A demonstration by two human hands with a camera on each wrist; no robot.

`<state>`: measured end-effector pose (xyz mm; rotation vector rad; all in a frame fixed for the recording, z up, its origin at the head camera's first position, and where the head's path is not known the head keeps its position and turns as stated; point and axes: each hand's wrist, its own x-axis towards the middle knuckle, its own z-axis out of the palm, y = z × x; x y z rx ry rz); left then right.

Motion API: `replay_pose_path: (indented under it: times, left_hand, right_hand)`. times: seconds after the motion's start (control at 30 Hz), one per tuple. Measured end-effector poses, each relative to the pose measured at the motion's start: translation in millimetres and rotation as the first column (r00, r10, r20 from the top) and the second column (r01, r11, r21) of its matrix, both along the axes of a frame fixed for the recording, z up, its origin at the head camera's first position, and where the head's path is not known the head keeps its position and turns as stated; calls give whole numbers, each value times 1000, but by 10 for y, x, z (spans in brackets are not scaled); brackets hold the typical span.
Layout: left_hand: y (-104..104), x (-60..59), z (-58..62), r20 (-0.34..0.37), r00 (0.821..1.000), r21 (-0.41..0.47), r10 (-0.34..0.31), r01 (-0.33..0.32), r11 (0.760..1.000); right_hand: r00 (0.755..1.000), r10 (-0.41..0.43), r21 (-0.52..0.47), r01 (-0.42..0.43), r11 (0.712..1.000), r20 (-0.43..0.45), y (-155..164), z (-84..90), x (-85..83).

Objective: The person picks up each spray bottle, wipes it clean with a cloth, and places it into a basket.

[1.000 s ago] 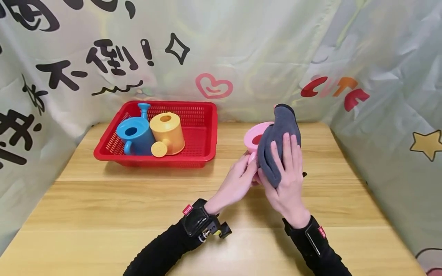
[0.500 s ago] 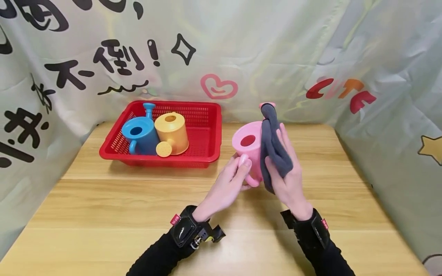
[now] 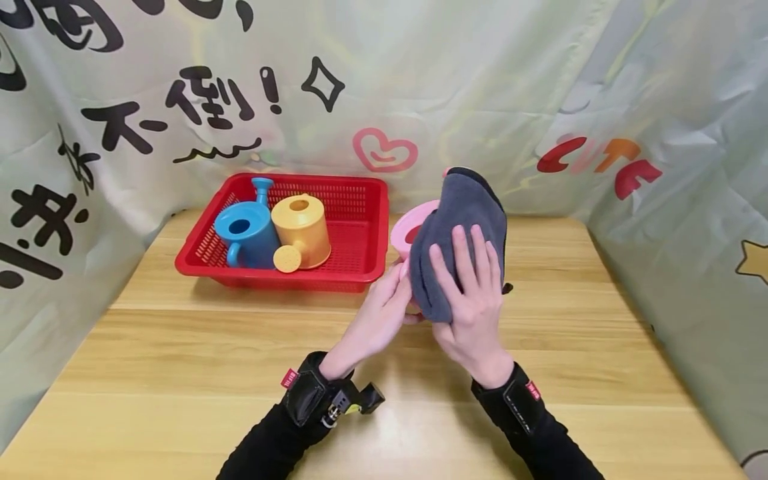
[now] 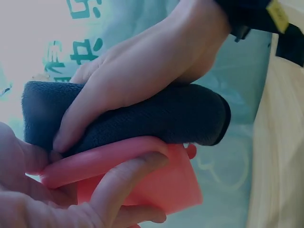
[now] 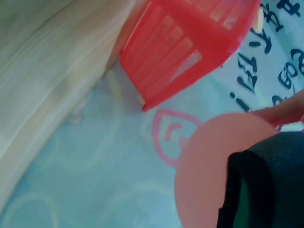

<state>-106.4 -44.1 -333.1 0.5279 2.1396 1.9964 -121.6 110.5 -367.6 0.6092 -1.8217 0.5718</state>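
Observation:
My left hand grips the handle of a pink watering can raised over the table. A folded dark grey cloth lies against the can's right side and hides most of its body. My right hand holds the cloth to the can, fingers extended and spread over it. In the left wrist view, the right thumb crosses the near side of the cloth, and the left thumb lies over the pink handle. The right wrist view shows the can's pink surface beside the cloth's black edging.
A red plastic basket stands at the back left of the wooden table. Inside it are a blue watering can and a yellow watering can. A printed fabric backdrop rises behind and along both sides.
Both hands have moved left with the pink can and the cloth. The cloth shifted from the can's right side half a second ago to cover more of its front, the right hand turning with it.

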Motion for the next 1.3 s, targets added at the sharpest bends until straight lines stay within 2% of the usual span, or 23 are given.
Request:
replay_pose_path:
  times: [0.13,0.23,0.3,0.37,0.43,0.5,0.53,0.57,0.63,0.7,0.8,0.9,1.1,1.2,1.3]
  left_hand:
    - [-23,12,31,15,1000,7,12,-12,1000]
    - [-24,17,41,18,1000,8,-1,1,1000]
    - [-22,15,42,5,1000,-2,-4,4,1000]
    - [-20,11,38,-1,1000,-13,-9,9,1000]
    - [-21,5,28,-7,1000,-27,-14,14,1000]
    - [-24,4,24,-6,1000,-32,-17,17,999]
    - [-27,5,21,-6,1000,-31,-18,18,999]
    - [-30,6,21,-7,1000,-29,-16,16,999]
    - [-37,11,22,-5,1000,-11,-12,12,1000]
    - [-47,18,27,-8,1000,10,4,-3,1000]
    - [-59,22,31,-20,1000,31,18,-18,999]
    - [-60,22,46,-42,999,28,21,-20,999]
    - [-54,20,79,-59,998,35,4,-2,999]
    - [-58,19,87,-68,998,21,7,-6,1000]
    - [-67,17,93,-80,997,0,9,-9,1000]
  right_hand:
    - [999,-7,23,8,1000,-41,-45,-9,-4]
    - [1000,14,-17,-14,1000,-24,-16,23,-18]
    - [998,61,-75,-60,995,8,19,50,-32]
    - [986,159,-161,-148,976,58,63,77,-45]
    - [957,275,-256,-243,936,96,105,95,-51]
    - [933,340,-312,-292,904,113,129,103,-49]
    - [932,345,-317,-297,901,108,128,102,-49]
    - [941,324,-298,-283,912,98,118,97,-46]
    - [974,219,-210,-203,956,57,73,73,-41]
    - [993,113,-101,-114,988,-14,14,39,-32]
    - [995,48,1,-48,999,-87,-50,1,-16]
    - [993,55,13,-54,998,-102,-60,-5,-15]
    - [993,96,-69,-101,993,-62,-15,40,-21]
    - [987,155,-138,-160,977,-42,4,74,-32]
    - [971,238,-201,-241,950,-39,29,107,-47]
